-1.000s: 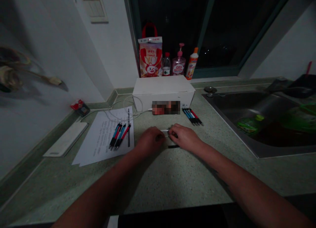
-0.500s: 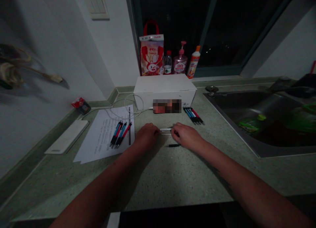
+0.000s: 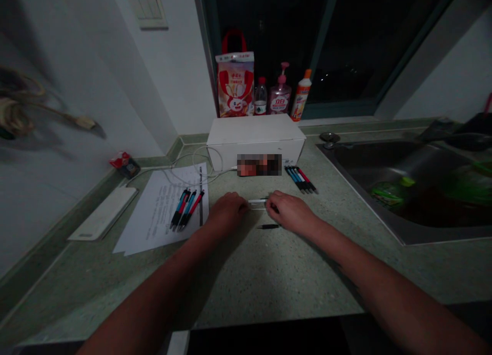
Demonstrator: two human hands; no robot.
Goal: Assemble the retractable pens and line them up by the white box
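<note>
Between my two hands, just over the counter, lies a slim white pen barrel. My left hand is closed, its fingertips pinching the barrel's left end. The fingers of my right hand are pressed together on its right end. A thin pale rod, too faint to make out well, runs just below the barrel. Closer to me, a black pen part with a narrow tip pointing left rests on the counter near my right fingers. My fingers hide both ends of the barrel.
Several blue and red pens lie on printed sheets at left. More pens lie in a row at right. Behind are a phone-like object, a white box and a cable. A sink is at right.
</note>
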